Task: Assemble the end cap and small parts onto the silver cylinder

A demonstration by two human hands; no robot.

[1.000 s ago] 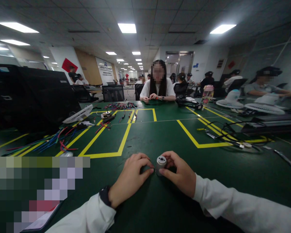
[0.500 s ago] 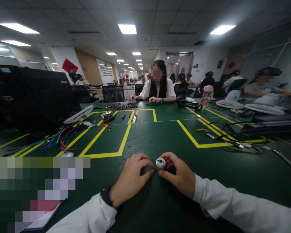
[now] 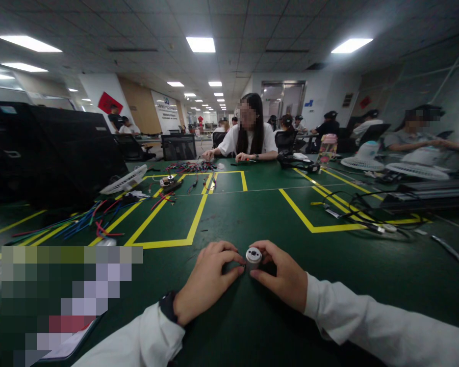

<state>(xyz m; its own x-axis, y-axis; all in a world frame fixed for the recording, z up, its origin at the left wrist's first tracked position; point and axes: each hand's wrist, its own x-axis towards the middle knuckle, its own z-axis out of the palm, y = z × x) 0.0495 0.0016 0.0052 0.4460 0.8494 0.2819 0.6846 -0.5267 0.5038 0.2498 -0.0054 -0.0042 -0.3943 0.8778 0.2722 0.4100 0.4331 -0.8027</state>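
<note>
A small silver metal cylinder (image 3: 254, 256) stands upright on the green table in front of me, with dark holes in its round top face. My right hand (image 3: 282, 272) holds it from the right, thumb at the near side and fingers at the far side. Just left of the cylinder is my left hand (image 3: 214, 275), its thumb and forefinger drawn together close to the cylinder's side. Whatever sits between those fingertips is too small to make out. A dark band circles my left wrist.
Yellow tape (image 3: 160, 245) marks areas on the table. Loose coloured wires (image 3: 87, 219) and a white fan part (image 3: 125, 180) lie left, beside a black computer case (image 3: 53, 158). Black cables (image 3: 367, 216) lie right. A person (image 3: 248, 137) sits opposite. Blurred blocks cover the near left.
Both my hands and the cylinder stay almost in place. The person opposite shifts a hand slightly, and a person at the far right raises their arms.
</note>
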